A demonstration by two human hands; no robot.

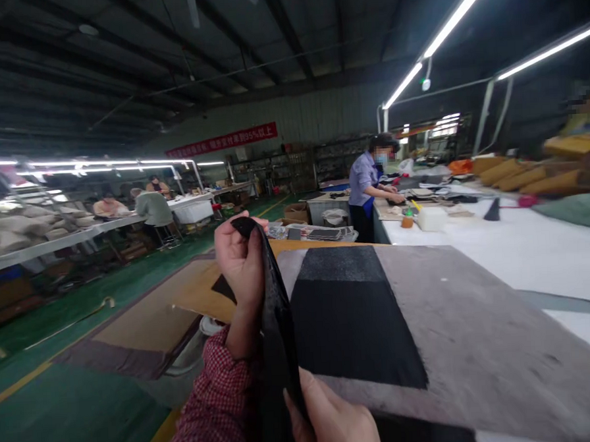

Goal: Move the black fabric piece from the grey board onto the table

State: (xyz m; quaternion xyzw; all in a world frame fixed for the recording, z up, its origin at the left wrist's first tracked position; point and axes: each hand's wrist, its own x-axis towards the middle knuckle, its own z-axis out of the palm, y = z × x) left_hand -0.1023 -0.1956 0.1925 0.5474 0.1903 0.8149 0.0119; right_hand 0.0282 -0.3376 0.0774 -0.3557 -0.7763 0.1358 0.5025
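black fabric piece (277, 340) hangs edge-on over near counter (524, 248) edge | left hand (242, 263) pinches its 12 o'clock end, right hand (330, 420) grips its 6 o'clock end | probably light, limp, slightly grippy; best held at both ends, kept taut

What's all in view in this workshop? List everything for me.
black cloth strip: one, black, held upright between both hands
black fabric panel: one, black, flat on the grey mat
grey mat: one, grey, just beyond the hands
brown board: one, tan, jutting out left of the mat
white table: one, white, at right
co-worker: one, blue shirt, standing at the table's far end
red banner: one, red, back wall
strip lights: several, white, overhead
left hand: one, red-checked sleeve, pinching the strip's top
right hand: one, bare, gripping the strip lower down
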